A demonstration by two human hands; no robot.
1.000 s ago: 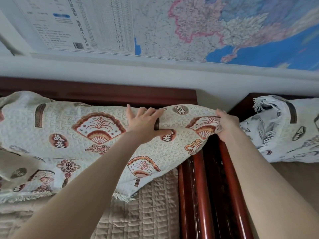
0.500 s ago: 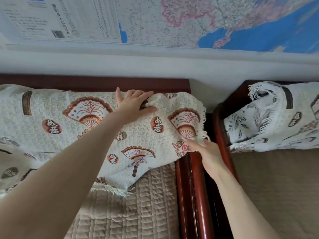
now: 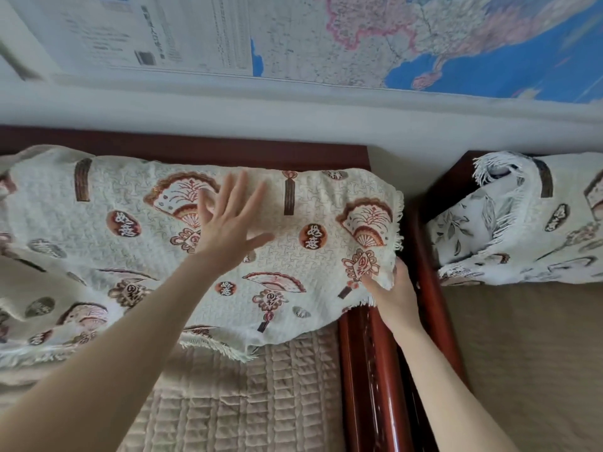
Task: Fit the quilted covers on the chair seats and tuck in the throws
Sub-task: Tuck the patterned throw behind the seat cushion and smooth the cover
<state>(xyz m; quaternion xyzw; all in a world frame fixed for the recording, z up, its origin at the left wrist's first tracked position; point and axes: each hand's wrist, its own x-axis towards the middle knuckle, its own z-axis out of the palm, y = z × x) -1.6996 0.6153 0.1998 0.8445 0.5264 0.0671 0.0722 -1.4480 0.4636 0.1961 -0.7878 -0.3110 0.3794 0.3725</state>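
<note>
Cream fan-print throw (image 3: 310,203): draped along chair back (image 3: 228,148), long axis left-right. Left hand (image 3: 228,230) flat, fingers spread, on middle. Right hand (image 3: 396,291) pinching right-end fringe, nearest armrest (image 3: 368,370) gap.

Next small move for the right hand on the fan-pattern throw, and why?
Probably draw the gripped corner down and tuck it in beside the wooden armrest. The right hand pinches the fringed right edge of the throw, which hangs loose over the quilted cover, while the left hand lies flat on it, pinning it.
</note>
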